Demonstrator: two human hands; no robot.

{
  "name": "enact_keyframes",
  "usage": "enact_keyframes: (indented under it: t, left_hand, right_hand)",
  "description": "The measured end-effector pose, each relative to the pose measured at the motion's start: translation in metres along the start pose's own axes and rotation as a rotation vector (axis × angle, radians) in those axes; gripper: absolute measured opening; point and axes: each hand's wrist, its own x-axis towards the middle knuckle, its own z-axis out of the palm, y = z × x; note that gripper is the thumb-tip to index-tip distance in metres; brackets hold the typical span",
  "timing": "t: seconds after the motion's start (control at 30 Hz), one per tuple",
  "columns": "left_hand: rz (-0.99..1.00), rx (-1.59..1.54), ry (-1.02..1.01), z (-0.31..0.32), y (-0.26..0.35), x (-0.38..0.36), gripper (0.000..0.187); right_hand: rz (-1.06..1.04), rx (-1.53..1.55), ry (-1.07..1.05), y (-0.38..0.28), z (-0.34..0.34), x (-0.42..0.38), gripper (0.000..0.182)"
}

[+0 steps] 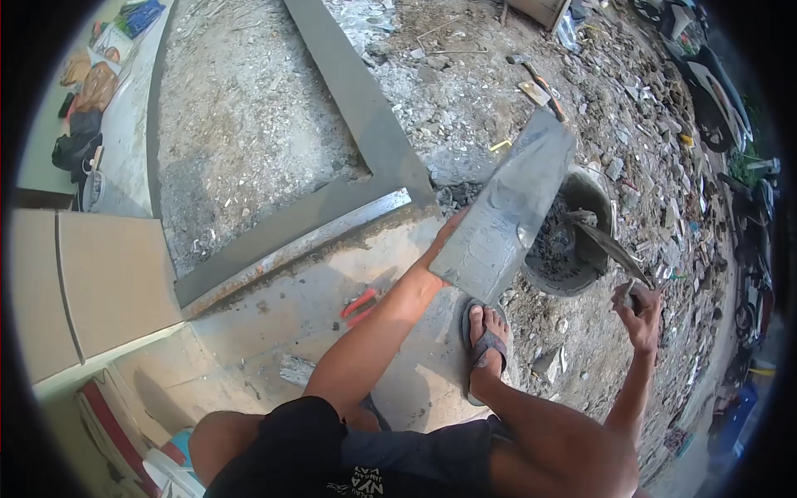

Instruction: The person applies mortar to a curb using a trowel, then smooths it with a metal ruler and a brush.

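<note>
My left hand (447, 236) grips a long grey mortar board (506, 207) from beneath near its lower end; most of the fingers are hidden under it. A smear of wet mortar coats the board's face. In my right hand (639, 314) is a trowel (610, 247), held by its handle with the fingers wrapped round. Its blade reaches over the rim into a bucket (558, 286) of grey mortar (552, 241), and some mortar sits at the blade's tip. The bucket stands just right of the board, partly covered by it.
A smooth grey mortar ledge (340, 75) turns a corner beside a metal straightedge (324, 232). Red-handled pliers (359, 305) lie on the tiles near my sandalled foot (488, 344). A hammer (540, 79) rests on rubble. Parked motorbikes (714, 91) line the right.
</note>
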Motion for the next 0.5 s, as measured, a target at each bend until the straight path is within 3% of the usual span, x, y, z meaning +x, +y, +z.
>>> enact_keyframes:
  t: [0.03, 0.1, 0.2, 0.3, 0.43, 0.5]
  left_hand:
    - [0.02, -0.032, -0.051, 0.0, -0.007, 0.002, 0.047]
    - [0.056, -0.046, -0.161, 0.009, -0.021, 0.013, 0.046]
    - [0.159, 0.122, -0.248, 0.028, -0.026, 0.007, 0.046]
    - [0.245, 0.324, -0.348, 0.026, -0.027, 0.006, 0.05]
    - [0.33, 0.289, -0.309, 0.025, -0.02, -0.001, 0.054]
    - [0.314, 0.256, -0.313, 0.019, -0.019, -0.006, 0.051]
  right_hand:
    - [-0.027, 0.169, -0.068, -0.001, 0.008, -0.004, 0.053]
    - [-0.051, 0.337, -0.113, -0.019, 0.021, -0.01, 0.037]
    - [-0.079, 0.524, -0.168, -0.026, 0.04, -0.012, 0.048]
    - [0.032, 0.716, -0.303, -0.05, 0.052, -0.004, 0.053]
    - [0.103, 0.779, -0.703, -0.035, 0.063, 0.014, 0.058]
    - [0.138, 0.792, -0.575, -0.025, 0.073, 0.008, 0.054]
